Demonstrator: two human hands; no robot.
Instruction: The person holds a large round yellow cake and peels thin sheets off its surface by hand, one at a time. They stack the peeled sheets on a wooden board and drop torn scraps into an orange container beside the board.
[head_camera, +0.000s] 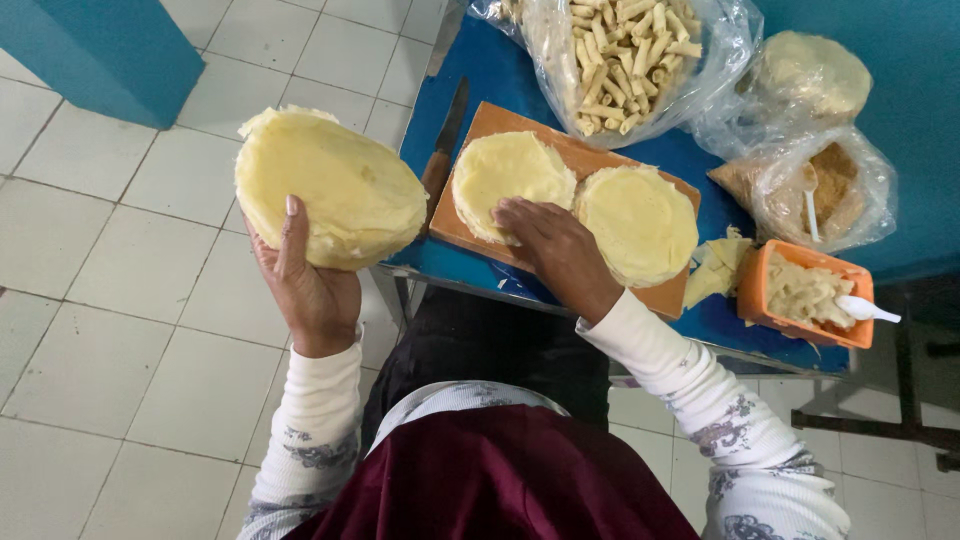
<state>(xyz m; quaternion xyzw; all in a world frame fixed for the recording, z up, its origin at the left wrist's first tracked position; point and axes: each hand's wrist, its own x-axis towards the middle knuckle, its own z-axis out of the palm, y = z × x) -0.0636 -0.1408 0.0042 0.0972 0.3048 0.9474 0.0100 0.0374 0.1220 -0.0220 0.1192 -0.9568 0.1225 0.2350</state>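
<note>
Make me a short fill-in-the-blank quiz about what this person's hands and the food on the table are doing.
1. The left hand holds a stack of pale round wrappers out over the tiled ____.
2. The right hand rests on one of ____ wrapper stacks lying on the wooden board.
3. The white spoon sits in the ____ container.
4. The knife lies to the ____ of the board.

Missing words: floor; two; orange; left
</note>
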